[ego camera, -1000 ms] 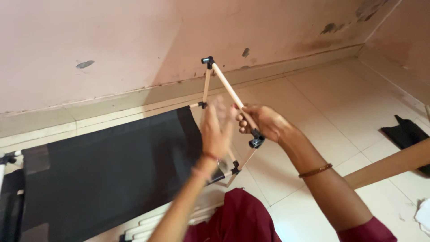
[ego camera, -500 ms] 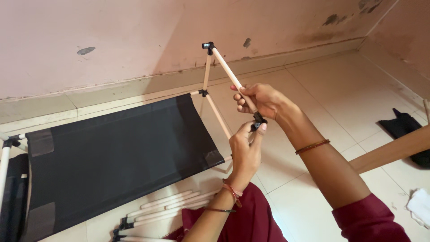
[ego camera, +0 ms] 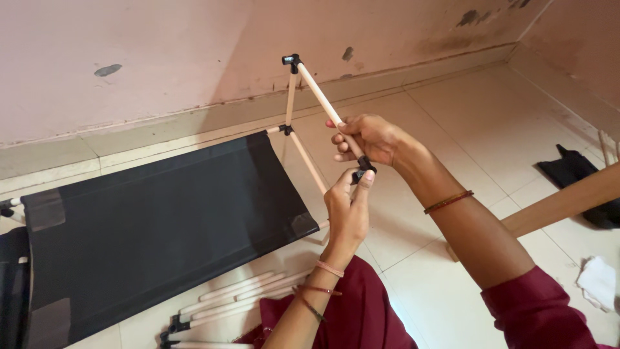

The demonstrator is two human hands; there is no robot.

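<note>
The right hand [ego camera: 368, 139] is closing around the lower part of a pale wooden rod [ego camera: 320, 97], fingers wrapped snugly about it just above a black plastic connector [ego camera: 363, 169] at the rod's lower end. The left hand [ego camera: 345, 216] is reaching up from six o'clock, its thumb and fingertips pinching that same connector, so both hands are meeting at the joint near the centre of the view. The rod is slanting up toward eleven o'clock to another black corner joint [ego camera: 292, 60], from which a second rod [ego camera: 290, 97] is dropping to a lower joint [ego camera: 286, 130] at the edge of a black fabric panel [ego camera: 161, 220]. A third rod [ego camera: 309, 163] is running from that lower joint down toward five o'clock, passing behind the left hand.

The fabric panel is stretching across the tiled floor [ego camera: 491, 129] toward nine o'clock, lying close along the stained pink wall [ego camera: 161, 58]. A bundle of spare pale rods [ego camera: 239, 300] is lying on the floor at seven o'clock, just beside the person's maroon garment [ego camera: 361, 317]. At three o'clock a wooden plank [ego camera: 568, 200] is crossing the floor, with a black cloth [ego camera: 578, 174] behind it and a white rag [ego camera: 597, 281] near four o'clock.
</note>
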